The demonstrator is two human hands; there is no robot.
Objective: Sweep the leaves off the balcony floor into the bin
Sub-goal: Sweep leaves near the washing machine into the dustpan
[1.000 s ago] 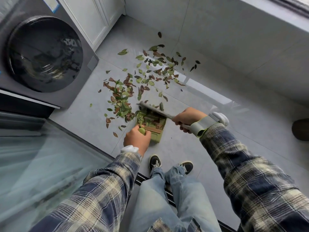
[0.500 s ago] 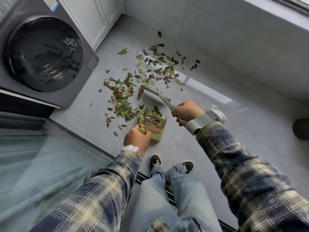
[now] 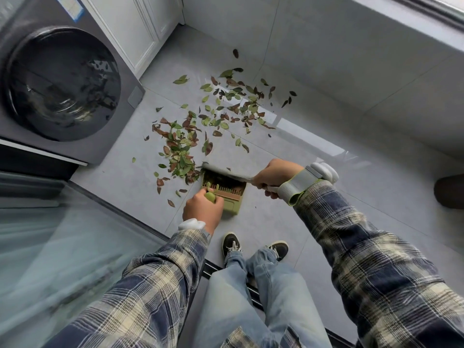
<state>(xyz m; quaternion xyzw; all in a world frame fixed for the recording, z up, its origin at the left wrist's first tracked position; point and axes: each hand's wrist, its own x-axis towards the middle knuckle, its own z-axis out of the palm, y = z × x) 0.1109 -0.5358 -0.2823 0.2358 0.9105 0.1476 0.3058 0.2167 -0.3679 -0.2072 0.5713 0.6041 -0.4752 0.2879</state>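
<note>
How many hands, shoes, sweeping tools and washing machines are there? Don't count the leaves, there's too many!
Hands: 2, the left hand and the right hand
Dark lace-up sneakers: 2
Green plastic dustpan: 1
Grey hand brush: 1
Dark grey front-loading washing machine: 1
Total: 7

The floor tiles (image 3: pixel 334 204) are smooth grey with a soft sheen (window light streaks across them). The dustpan (image 3: pixel 232 207) looks like matt green plastic, the brush (image 3: pixel 226 173) pale plastic. The washer door (image 3: pixel 62 84) is dark and glossy, its casing satin grey. The sleeves (image 3: pixel 155 285) are woven plaid cloth, the jeans (image 3: pixel 251 310) faded denim.
</note>
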